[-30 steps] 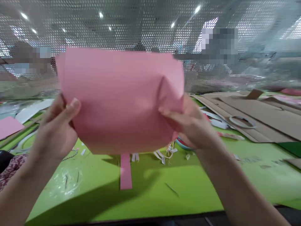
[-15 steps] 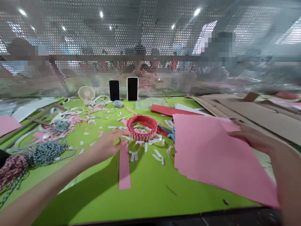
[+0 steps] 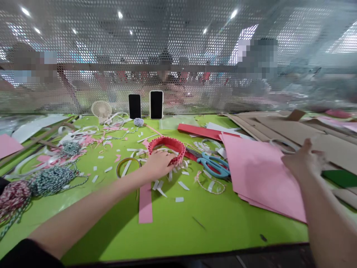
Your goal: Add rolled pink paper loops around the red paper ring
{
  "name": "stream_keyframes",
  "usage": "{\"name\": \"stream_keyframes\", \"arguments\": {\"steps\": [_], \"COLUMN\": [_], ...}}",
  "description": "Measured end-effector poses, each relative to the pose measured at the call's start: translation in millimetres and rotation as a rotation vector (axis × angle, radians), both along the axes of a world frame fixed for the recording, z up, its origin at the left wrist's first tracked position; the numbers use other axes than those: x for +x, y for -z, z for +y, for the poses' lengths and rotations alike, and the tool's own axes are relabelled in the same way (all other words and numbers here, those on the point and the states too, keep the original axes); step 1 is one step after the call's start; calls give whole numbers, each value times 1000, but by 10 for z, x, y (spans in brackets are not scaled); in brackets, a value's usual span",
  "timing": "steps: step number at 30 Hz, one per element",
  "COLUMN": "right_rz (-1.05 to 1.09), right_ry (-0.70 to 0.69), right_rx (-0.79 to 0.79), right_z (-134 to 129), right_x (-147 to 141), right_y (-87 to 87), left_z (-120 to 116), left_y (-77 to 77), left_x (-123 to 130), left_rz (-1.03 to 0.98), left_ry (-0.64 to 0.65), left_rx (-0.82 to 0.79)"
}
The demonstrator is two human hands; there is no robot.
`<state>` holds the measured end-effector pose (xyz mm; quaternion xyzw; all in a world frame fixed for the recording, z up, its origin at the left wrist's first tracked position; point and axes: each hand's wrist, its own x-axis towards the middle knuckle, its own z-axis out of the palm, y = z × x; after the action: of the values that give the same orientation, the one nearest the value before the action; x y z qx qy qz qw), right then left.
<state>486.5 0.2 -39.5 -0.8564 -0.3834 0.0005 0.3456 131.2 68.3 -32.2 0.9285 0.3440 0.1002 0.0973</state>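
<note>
Place: a paper-craft workshop, live from the bench!
Surface: a green work table [image 3: 223, 227] ran ahead, littered with paper scraps [image 3: 182, 185].
8 o'clock: twine balls [image 3: 52, 181].
2 o'clock: cardboard sheets [image 3: 304, 130].
12 o'clock: a perforated metal screen [image 3: 178, 37].

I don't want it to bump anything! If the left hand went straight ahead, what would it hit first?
The pleated pink-red paper ring comes first. The fingers of the left hand already seem to be at its near side, though depth is hard to judge here.

No lettering can be read (the white-framed phone [image 3: 156, 105] is dark).
</note>
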Motion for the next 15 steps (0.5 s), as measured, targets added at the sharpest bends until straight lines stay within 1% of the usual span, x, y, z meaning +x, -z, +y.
{"name": "stream_keyframes", "arguments": {"steps": [1,2,3,5,6,8,10,13,14,15], "right_rz": [29,68,111,241,315,466,590,707,730,709], "right_ry": [67,105,107,-5,-86,-291,-510,-756,-833,-933], "right_rx": [49,108,166,253,299,354,363,293,241,176], "right_z": [25,61,106,208,254,320,336,273,231,182], "right_x": [-64,-135,-214,-408,-528,-822,-1173,-1727,-1898,-2055], "right_y": [-37,-84,-140,-269,-334,-439,-491,-455,-418,-373], "left_z": [20,39,54,60,50,9,-45,-104,-113,-118], "left_y": [-1,-8,-25,-85,-127,-224,-321,-418,-425,-416], "left_x": [-20,-55,-104,-229,-301,-450,-599,-825,-902,-979], "left_rz": [-3,-10,-24,-60,-78,-108,-113,-46,-11,26], "left_ry": [-7,-17,-30,-62,-80,-117,-154,-177,-178,-178], "left_rx": [-7,-15,-22,-33,-33,-14,28,95,111,127]}}
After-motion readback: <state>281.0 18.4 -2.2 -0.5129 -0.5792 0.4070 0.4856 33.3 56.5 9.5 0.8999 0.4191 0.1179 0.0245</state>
